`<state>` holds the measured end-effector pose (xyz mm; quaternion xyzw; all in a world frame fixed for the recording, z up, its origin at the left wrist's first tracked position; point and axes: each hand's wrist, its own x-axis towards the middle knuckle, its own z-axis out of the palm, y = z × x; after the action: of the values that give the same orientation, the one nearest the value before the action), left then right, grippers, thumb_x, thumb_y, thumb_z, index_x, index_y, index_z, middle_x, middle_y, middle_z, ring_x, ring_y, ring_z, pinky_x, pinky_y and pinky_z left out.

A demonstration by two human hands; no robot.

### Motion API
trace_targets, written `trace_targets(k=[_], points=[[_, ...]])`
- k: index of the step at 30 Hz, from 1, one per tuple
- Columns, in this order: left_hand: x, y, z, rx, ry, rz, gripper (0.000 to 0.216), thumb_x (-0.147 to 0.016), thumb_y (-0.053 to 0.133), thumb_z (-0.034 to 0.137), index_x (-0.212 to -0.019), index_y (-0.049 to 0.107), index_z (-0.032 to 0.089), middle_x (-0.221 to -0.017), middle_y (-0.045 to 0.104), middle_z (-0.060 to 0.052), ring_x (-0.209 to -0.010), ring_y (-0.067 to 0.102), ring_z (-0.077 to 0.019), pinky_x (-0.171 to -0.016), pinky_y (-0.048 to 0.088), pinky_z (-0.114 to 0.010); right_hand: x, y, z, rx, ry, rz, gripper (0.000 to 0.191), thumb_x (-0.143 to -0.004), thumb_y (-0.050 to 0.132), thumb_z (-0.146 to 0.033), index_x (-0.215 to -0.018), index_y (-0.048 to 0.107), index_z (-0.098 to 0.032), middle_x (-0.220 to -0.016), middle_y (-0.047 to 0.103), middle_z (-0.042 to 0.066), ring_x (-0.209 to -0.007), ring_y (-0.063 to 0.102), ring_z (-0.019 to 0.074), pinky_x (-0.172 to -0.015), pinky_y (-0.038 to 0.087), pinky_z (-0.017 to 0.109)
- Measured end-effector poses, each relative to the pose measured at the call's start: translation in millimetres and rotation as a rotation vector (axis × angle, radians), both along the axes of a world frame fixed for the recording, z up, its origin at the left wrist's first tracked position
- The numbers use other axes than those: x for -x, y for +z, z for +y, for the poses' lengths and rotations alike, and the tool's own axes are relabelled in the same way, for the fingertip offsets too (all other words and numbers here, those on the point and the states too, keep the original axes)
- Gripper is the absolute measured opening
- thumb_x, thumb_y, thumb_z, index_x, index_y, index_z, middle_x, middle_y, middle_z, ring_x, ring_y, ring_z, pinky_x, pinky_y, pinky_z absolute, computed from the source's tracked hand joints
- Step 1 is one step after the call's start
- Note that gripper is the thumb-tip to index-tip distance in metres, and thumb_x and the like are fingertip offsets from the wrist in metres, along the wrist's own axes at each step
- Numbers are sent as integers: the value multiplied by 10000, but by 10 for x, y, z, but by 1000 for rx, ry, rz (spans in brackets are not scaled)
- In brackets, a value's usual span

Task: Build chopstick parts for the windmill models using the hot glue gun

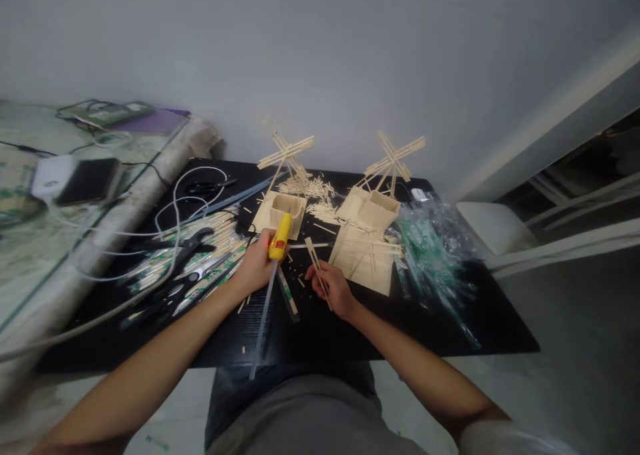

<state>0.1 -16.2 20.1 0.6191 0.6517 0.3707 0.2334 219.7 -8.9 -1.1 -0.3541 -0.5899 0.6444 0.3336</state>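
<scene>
My left hand [257, 263] is wrapped round a yellow hot glue gun [280, 236], its nozzle pointing away from me. A long clear glue stick [264, 322] trails from its back end toward the table's front edge. In my right hand [335, 288] a pair of joined thin wooden sticks [318, 268] is pinched, tilted up to the left. Beyond the glue gun stands a small wooden model [287, 208] with crossed stick blades [287, 154]. A similar model [379, 210] with stick blades [394, 156] is at the right. Near my right hand lies a flat wooden panel [370, 278] bearing loose sticks.
Scissors [193, 278], pliers [190, 245], packed sticks [210, 232] and a white cable [175, 242] crowd the left of the black table [400, 335]. Cut stick pieces [310, 187] are heaped between the models. Crumpled clear plastic wrappers [435, 255] cover the right side. A wall is behind.
</scene>
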Motion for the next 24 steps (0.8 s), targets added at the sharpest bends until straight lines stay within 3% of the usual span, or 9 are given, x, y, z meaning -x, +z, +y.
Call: trace_targets(k=[6, 14, 18, 24], points=[[-17, -23, 8, -14, 24, -48, 344, -845, 547, 484, -1049, 478, 215, -715, 597, 27, -572, 545, -126, -584, 376, -230, 21, 50, -9, 38, -22, -28, 293, -876, 438, -394, -804, 611, -169, -496, 446, -52, -443, 382, 92, -458, 283, 227], [50, -95, 34, -2, 44, -103, 290, -799, 580, 433, -988, 526, 219, -738, 603, 28, -652, 566, -141, -653, 414, -253, 26, 56, -21, 62, -10, -51, 270, -864, 500, -345, -885, 683, -148, -587, 515, -38, -465, 456, 86, -471, 329, 226], [92, -147, 41, -17, 51, -157, 261, -796, 589, 407, -967, 529, 219, -752, 599, 31, -705, 576, -136, -679, 430, -251, 21, 27, -23, 20, -22, -63, 281, -863, 556, -326, -972, 734, -138, -619, 515, -39, -476, 485, 88, -488, 361, 229], [103, -173, 24, -18, 54, -215, 259, -816, 588, 389, -997, 507, 222, -652, 554, 63, -580, 518, -107, -602, 416, -234, -39, 114, -56, -120, -31, -122, 318, -905, 614, -376, -1074, 779, -163, -776, 553, 7, -596, 542, 104, -522, 412, 237]])
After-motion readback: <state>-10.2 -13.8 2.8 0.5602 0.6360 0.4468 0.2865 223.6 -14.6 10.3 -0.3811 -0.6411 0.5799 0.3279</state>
